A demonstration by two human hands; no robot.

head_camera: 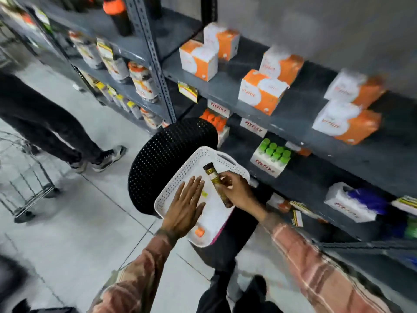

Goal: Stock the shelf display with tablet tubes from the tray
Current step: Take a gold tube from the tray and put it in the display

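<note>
We note the right hand (237, 190) closed around a brown tablet tube (217, 185), held above the white tray (173, 188) at centre frame. The left hand (184, 208) lies flat and open in the tray, beside an orange-capped tube (199, 232). The shelf (304, 114) occupies the right.

- The left hand (184, 205) lies flat over the white tray (171, 188), hiding most of a yellow-green tube (204, 194) beneath it.
- The right hand (237, 190) covers the lower half of the dark tube (215, 177).
- Labels on the orange-and-white boxes (261, 91) are smeared by blur.
- The wire cart (24, 177) is cut by the left edge.
</note>
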